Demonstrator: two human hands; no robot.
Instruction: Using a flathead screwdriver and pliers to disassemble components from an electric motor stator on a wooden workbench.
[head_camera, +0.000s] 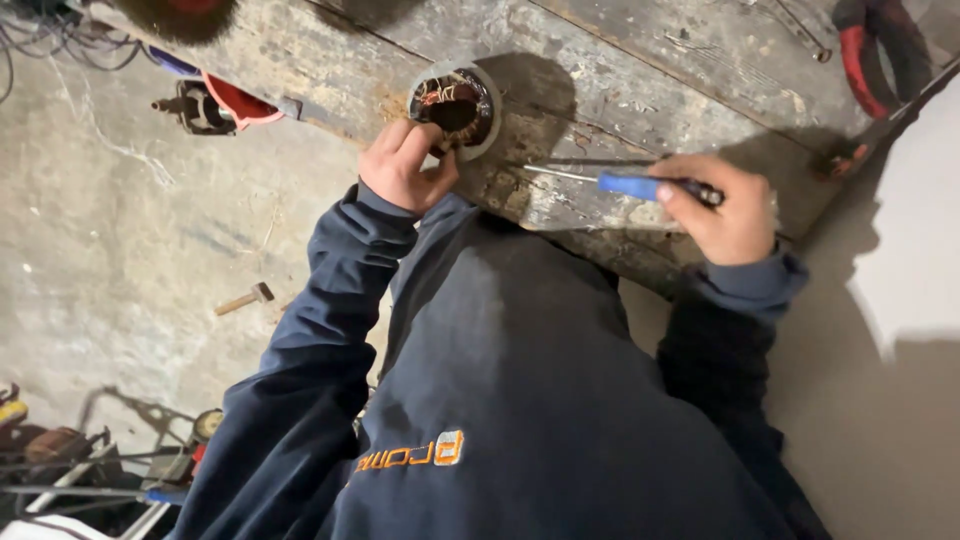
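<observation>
A round metal motor stator (457, 105) with copper windings inside sits on the worn wooden workbench (640, 70). My left hand (403, 165) grips its near rim, fingers curled against the housing. My right hand (722, 208) is closed around a screwdriver (628, 183) with a blue and black handle. Its thin metal shaft points left toward the stator, the tip stopping a short way from it. Both arms wear dark blue sleeves.
A hammer (246, 297) lies on the concrete floor at left. A red-capped motor part (215, 105) hangs off the bench's left edge. Red-handled pliers (868, 55) rest at the bench's far right. Tools and cables clutter the lower-left corner (70, 460).
</observation>
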